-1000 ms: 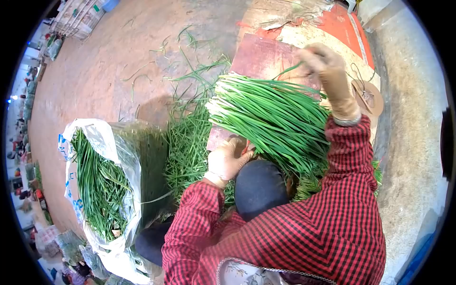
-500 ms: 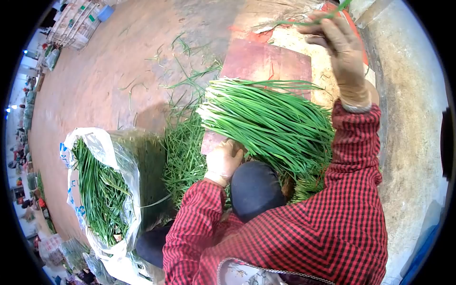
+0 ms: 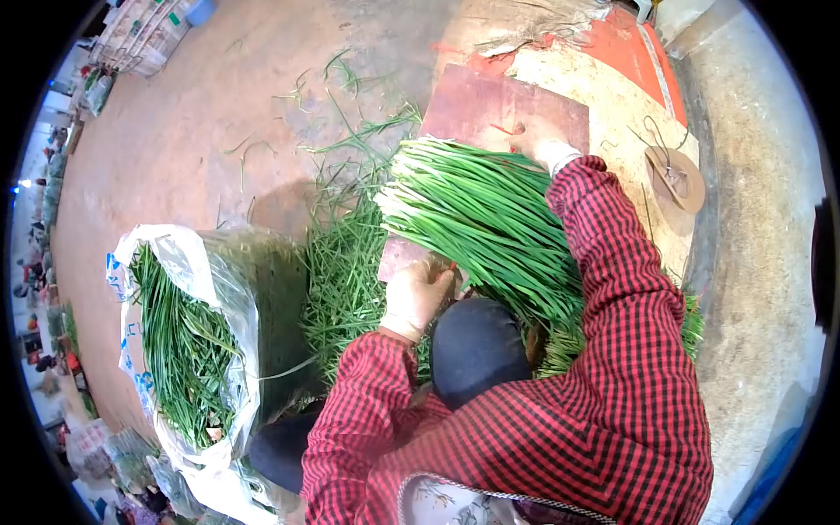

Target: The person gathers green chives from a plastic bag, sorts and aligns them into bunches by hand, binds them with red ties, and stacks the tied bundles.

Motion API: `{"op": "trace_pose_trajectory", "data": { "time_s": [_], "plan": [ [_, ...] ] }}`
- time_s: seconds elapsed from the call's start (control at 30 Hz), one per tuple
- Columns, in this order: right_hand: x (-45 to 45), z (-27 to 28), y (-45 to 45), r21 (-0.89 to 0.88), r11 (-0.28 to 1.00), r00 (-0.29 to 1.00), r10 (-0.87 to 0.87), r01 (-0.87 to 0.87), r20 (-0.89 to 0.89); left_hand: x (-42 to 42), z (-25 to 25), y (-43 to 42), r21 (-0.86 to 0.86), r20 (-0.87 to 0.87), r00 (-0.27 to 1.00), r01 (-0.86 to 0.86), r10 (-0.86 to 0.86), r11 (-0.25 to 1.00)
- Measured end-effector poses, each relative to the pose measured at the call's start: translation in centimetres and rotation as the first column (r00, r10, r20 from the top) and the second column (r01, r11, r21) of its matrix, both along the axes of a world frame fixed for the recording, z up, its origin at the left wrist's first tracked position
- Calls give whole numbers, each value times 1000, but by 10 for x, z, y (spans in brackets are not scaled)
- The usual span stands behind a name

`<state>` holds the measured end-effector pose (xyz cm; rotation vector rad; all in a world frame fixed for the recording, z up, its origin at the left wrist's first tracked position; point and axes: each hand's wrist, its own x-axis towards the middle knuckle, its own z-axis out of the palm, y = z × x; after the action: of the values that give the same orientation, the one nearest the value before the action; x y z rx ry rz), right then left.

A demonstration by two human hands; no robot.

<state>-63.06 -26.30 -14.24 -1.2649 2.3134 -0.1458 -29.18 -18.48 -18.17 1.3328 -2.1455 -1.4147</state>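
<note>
A thick bundle of garlic chives (image 3: 490, 219) lies across a dull red board (image 3: 472, 96), pale ends to the left and green leaves to the right. At its near edge my gloved left hand (image 3: 416, 296) is closed, thumb against fingers, with a bit of red tie (image 3: 452, 266) at the thumb tip. Beyond the far edge, my gloved right hand (image 3: 537, 142) has its fingers bent together at a thin red strip, which seems to be the tie's other end. Whatever passes beneath the bundle is hidden.
Loose chive scraps (image 3: 341, 271) are heaped left of the board. A white-lined plastic bag (image 3: 249, 324) full of greens (image 3: 179, 350) stands further left. My knee (image 3: 477, 350) is close below the bundle. A tan round object (image 3: 678, 179) lies right, near the wall (image 3: 752, 219).
My right hand has come down from the upper right to the bundle's far edge and no longer holds the green stalks. My left hand stays near the same spot; red now shows at its thumb.
</note>
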Motion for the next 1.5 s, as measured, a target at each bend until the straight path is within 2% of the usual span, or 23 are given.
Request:
{"op": "trace_pose_trajectory", "data": {
  "time_s": [0.07,0.17,0.23,0.3,0.37,0.4,0.43,0.5,0.63,0.73,0.83,0.93,1.0,1.03,1.1,1.17,1.23,1.27,1.37,1.4,1.43,1.47,1.5],
  "plan": [
    [-3,-12,-7,2,999,999,45,-45,-30,3,-9,0,37,9,1000,3,-4,999],
    [11,-7,-13,-19,996,996,92,-93,-15,9,-7,4,132,-97,993,-46,59,990],
    [29,-1,-11,-211,966,985,163,-149,53,18,10,6,124,-52,986,-149,156,981],
    [43,3,-6,-191,964,979,196,-183,51,32,1,10,349,-116,941,-260,317,900],
    [48,0,-3,-219,953,956,248,-211,158,43,-5,13,461,-210,893,-270,399,846],
    [49,0,-2,-235,943,948,276,-235,158,42,0,14,495,-323,839,-245,438,834],
    [50,0,-2,-236,943,947,277,-236,161,41,4,14,494,-320,840,-247,439,834],
    [53,1,0,-188,962,957,233,-200,172,35,19,9,649,-318,789,-222,525,727],
    [60,-2,5,-323,942,933,196,-94,301,23,28,1,662,-462,787,-1,409,749],
    [60,-8,3,-324,941,910,216,-97,354,20,23,-1,683,-493,754,26,434,730],
    [62,-1,6,-330,941,944,171,-72,281,21,18,-4,685,-522,726,44,447,728],
    [62,5,-2,-347,928,944,224,-132,240,18,25,-4,672,-503,748,24,433,740],
    [66,14,-9,-358,890,927,349,-283,136,13,37,0,552,-558,755,29,344,833],
    [67,20,-12,-358,890,927,349,-283,136,10,41,1,552,-558,755,29,344,833],
    [71,39,-16,-278,865,866,472,-417,169,4,50,-2,497,-525,802,19,283,867],
    [87,53,-10,-272,868,865,470,-416,178,0,55,-8,545,-496,815,23,300,838],
    [110,64,4,-293,815,845,533,-501,38,-1,50,-11,345,-372,912,-36,172,938],
    [127,70,16,-265,833,866,499,-485,-16,-3,46,-9,376,-419,883,-42,210,926],
    [165,41,49,-336,832,884,339,-441,-322,-3,49,-1,458,-385,878,-87,286,885],
    [168,27,54,-338,829,883,342,-445,-322,-2,55,5,543,-406,842,-90,355,835],
    [170,15,60,-483,768,901,289,-420,-324,2,56,11,543,-403,842,-95,358,835],
    [171,3,64,-616,687,920,234,-386,-315,5,56,17,427,-427,850,-111,308,898],
    [173,3,65,-617,686,920,235,-386,-314,7,60,21,303,-446,858,-122,254,945]
  ]
}}
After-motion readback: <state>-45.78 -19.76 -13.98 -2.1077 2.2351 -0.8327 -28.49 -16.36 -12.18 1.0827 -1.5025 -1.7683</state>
